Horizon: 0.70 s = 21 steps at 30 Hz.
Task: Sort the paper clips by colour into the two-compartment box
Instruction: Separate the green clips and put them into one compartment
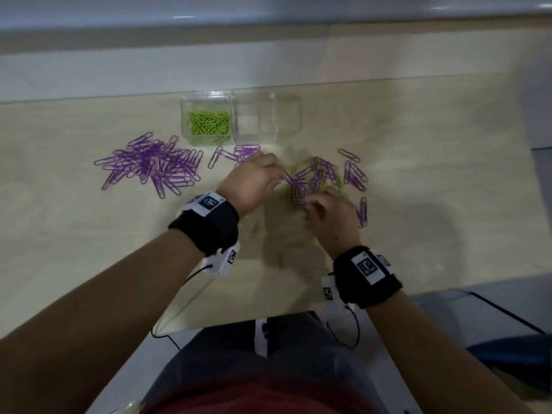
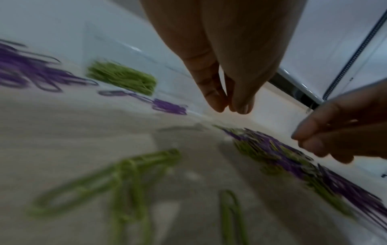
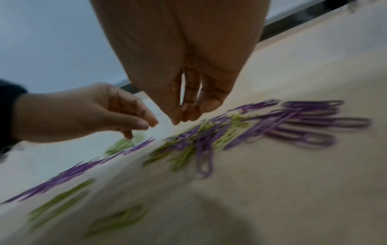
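Note:
A clear two-compartment box [image 1: 239, 98] stands at the back of the table. Its left compartment holds green clips [image 1: 209, 123] [image 2: 122, 77]; its right compartment [image 1: 265, 118] looks empty. A mixed pile of purple and green clips [image 1: 316, 179] [image 3: 201, 137] [image 2: 293, 160] lies in front of it. My left hand [image 1: 279, 174] [image 2: 230, 107] hovers at the pile's left edge, fingertips together, nothing visible between them. My right hand [image 1: 307, 203] [image 3: 181, 118] touches the pile's near edge with its fingertips bunched. Blur hides whether it holds a clip.
A large heap of purple clips [image 1: 152, 168] lies to the left, and a few purple clips [image 1: 239, 153] lie by the box front. More purple ones [image 1: 355, 174] sit right of the mixed pile. Loose green clips [image 2: 125, 182] [image 3: 60, 202] lie nearer me.

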Motion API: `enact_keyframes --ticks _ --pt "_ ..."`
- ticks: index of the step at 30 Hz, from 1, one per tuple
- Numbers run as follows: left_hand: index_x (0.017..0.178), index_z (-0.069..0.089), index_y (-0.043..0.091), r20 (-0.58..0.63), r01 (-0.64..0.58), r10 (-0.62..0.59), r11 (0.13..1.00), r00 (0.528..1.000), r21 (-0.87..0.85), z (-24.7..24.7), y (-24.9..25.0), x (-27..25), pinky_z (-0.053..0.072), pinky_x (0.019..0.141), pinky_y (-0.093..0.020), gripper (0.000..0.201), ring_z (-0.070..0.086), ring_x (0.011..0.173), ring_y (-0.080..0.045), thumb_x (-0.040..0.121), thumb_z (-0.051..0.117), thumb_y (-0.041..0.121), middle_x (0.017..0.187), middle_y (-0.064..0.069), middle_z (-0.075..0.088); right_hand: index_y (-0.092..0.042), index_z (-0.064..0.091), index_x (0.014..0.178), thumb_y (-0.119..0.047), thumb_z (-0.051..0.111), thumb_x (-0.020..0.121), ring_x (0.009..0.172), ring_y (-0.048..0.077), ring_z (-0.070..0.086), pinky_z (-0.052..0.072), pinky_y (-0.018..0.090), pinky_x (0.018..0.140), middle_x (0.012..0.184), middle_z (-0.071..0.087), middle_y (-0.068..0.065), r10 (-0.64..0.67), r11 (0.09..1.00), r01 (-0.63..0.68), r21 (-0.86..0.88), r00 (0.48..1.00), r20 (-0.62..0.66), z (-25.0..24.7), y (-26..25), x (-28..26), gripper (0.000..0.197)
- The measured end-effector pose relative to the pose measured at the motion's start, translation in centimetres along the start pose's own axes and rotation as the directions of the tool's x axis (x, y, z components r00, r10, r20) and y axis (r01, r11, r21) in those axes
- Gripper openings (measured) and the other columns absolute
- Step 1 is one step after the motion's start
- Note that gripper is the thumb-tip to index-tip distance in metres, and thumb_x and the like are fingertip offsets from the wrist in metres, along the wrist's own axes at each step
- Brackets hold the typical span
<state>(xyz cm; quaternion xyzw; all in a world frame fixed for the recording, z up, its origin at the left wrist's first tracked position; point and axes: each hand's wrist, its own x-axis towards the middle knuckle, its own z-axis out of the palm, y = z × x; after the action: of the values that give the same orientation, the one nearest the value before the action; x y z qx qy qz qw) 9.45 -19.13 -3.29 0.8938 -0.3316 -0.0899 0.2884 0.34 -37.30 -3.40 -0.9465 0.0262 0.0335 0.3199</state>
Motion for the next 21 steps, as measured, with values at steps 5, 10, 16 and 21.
enact_keyframes --ticks 5,10,16,21 --pt "0.108 0.065 0.004 0.16 0.09 -0.101 0.993 0.982 0.077 2.3 0.6 2.3 0.041 0.085 -0.04 0.03 0.05 0.099 -0.037 0.081 0.056 -0.003 0.11 -0.018 0.059 -0.009 0.066 0.081 -0.02 0.061 0.086 0.08 0.027 0.056 0.042 0.03 0.067 0.091 0.06 0.009 0.095 0.994 -0.096 -0.056 0.995 -0.018 -0.8 0.9 2.1 0.013" --pt "0.089 0.061 0.004 0.174 0.175 -0.187 0.981 0.967 0.079 2.2 -0.3 2.0 0.038 0.08 -0.041 0.011 0.045 0.096 -0.034 0.079 0.064 0.006 0.1 -0.015 0.055 -0.012 0.061 0.089 -0.026 0.062 0.084 0.099 0.029 0.051 0.047 0.037 0.076 0.111 0.051 0.011 0.201 0.972 -0.183 -0.15 0.973 0.114 0.7 0.1 4.0 0.015" --pt "0.078 0.055 0.009 0.172 0.214 -0.202 0.975 0.964 -0.054 1.4 -1.4 0.3 0.04 0.078 -0.041 0.019 0.046 0.089 -0.028 0.08 0.065 0.025 0.091 -0.013 0.054 -0.015 0.059 0.079 -0.025 0.065 0.084 0.086 0.025 0.053 0.049 0.036 0.077 0.1 0.05 0.007 0.24 0.971 -0.239 -0.028 0.955 0.174 0.2 0.0 3.6 0.013" --pt "0.077 0.052 0.003 -0.063 0.395 -0.442 0.849 0.895 -0.352 -0.4 -1.9 -1.3 0.045 0.067 -0.035 0.012 0.059 0.077 -0.023 0.084 0.062 0.007 0.081 -0.012 0.063 -0.012 0.065 0.082 -0.02 0.069 0.082 0.069 0.013 0.051 0.037 0.013 0.059 0.084 0.064 0.004 0.26 0.956 -0.247 0.16 0.963 -0.066 -3.3 2.1 2.0 0.01"
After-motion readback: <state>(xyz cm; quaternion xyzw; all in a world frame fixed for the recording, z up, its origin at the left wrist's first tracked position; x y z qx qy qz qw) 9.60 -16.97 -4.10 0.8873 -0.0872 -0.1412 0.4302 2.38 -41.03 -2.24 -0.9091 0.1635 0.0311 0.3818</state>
